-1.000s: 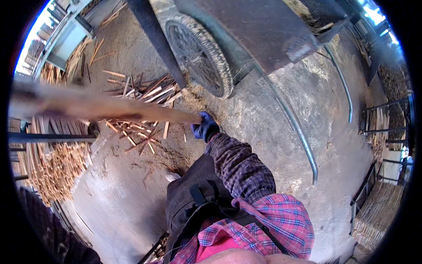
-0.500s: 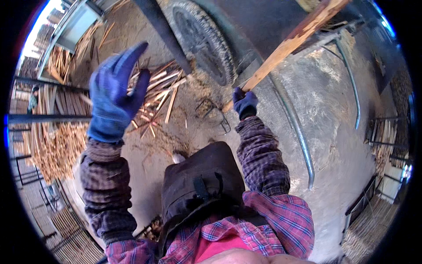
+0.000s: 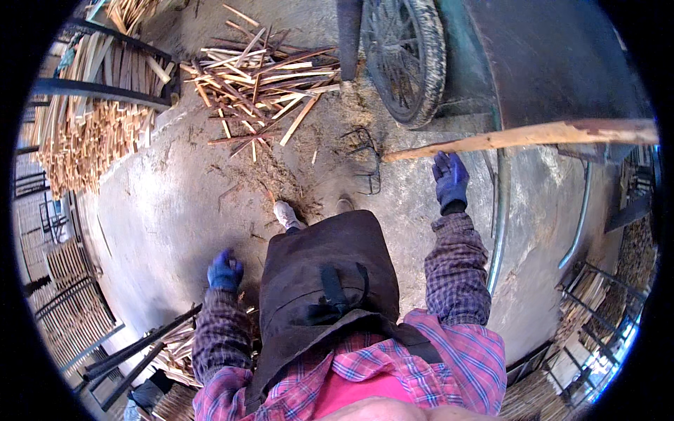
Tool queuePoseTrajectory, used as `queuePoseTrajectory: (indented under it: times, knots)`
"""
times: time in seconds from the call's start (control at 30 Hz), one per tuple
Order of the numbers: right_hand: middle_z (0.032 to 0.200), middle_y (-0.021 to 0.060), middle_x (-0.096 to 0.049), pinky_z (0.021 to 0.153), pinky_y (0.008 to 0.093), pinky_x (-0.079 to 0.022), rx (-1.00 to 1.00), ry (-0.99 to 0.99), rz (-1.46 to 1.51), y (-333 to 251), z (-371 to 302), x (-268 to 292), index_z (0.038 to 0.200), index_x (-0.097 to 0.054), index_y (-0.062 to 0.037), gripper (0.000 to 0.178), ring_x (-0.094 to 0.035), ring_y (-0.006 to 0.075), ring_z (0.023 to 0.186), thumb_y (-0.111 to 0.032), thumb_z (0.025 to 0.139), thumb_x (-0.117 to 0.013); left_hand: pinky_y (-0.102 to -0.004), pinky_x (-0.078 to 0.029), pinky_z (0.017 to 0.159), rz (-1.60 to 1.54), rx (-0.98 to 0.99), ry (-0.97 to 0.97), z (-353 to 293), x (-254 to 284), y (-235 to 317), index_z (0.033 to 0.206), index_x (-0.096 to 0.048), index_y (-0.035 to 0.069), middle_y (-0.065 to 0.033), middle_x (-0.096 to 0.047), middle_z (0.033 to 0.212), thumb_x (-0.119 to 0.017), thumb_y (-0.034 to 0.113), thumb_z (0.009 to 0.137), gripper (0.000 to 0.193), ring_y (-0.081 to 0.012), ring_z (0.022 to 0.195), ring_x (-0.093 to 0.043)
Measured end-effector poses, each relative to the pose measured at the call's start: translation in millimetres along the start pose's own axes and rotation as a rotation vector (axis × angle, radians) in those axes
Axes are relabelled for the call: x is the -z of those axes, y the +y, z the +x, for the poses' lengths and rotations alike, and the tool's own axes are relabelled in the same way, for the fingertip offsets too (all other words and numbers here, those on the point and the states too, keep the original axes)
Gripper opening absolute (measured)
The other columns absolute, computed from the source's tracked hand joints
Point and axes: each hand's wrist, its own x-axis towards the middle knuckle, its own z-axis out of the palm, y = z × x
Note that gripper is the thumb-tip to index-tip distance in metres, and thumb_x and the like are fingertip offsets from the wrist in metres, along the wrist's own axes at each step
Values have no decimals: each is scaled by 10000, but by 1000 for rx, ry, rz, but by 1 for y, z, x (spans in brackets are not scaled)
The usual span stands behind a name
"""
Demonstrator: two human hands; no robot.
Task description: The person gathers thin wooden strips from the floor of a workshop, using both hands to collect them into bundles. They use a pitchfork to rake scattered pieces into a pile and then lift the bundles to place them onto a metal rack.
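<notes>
From far off, I see the right hand (image 3: 451, 181) in a blue-purple cloth glove, fingertips at the near edge of a long, rough, tan-brown wooden plank (image 3: 519, 138). I cannot tell if they pinch it. The left hand (image 3: 225, 271), gloved the same, hangs low with nothing to be seen in it; I cannot tell how its fingers sit. The plank runs across in front of a dark, flat metal cart (image 3: 562, 63). I think this plank is partway handled, and the messy heap of thin wooden sticks (image 3: 246, 74) looks unsorted. A bent grey metal pipe (image 3: 501, 217) could bump the right arm. Grey concrete floor (image 3: 168, 203) shows between the left hand and the heap.
</notes>
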Motion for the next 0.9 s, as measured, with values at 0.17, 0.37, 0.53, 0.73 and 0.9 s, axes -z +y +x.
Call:
queuePoseTrajectory:
  times: [0.17, 0.37, 0.53, 0.73, 0.9]
  knots:
    - [1098, 83, -612, 808, 370, -462, -85, 5, -151, 20, 9, 10, 1203, -499, -109, 399, -588, 226, 945, -326, 871, -552, -395, -485, 838, -116, 284, -118, -82, -52, -79, 1060, -631, 144, -113, -662, 987, -642, 308, 698, 398, -310, 938, -621]
    - [873, 101, -636, 595, 341, -459, -313, -79, -835, 107, 22, 49, 1034, -549, -49, 410, -602, 202, 696, -414, 850, -584, -383, -494, 813, -181, 346, -75, -76, -72, -89, 1017, -635, 88, -126, -662, 978, -648, 371, 725, 406, -291, 906, -634]
    - [598, 129, -606, 569, 381, -457, -477, -432, -1662, 180, -53, 16, 713, -641, 5, 614, -581, 252, 523, -597, 787, -552, -384, -500, 723, -491, 555, -209, -18, -49, -76, 835, -663, 20, -153, -677, 837, -608, 533, 758, 522, -294, 794, -652]
    - [956, 138, -667, 689, 383, -482, -342, -918, -1874, 246, -130, -36, 1069, -617, 11, 643, -628, 251, 721, -577, 833, -509, -381, -496, 706, -312, 568, -582, 12, -109, -161, 948, -651, -52, -221, -655, 885, -565, 658, 739, 745, -287, 822, -644]
    - [946, 170, -658, 730, 377, -467, -882, -598, -1864, 302, -132, -53, 1026, -628, 26, 604, -617, 257, 820, -538, 857, -496, -402, -470, 786, -1087, 728, -753, 43, -143, -251, 1007, -634, -35, -238, -637, 990, -569, 580, 795, 655, -329, 899, -619]
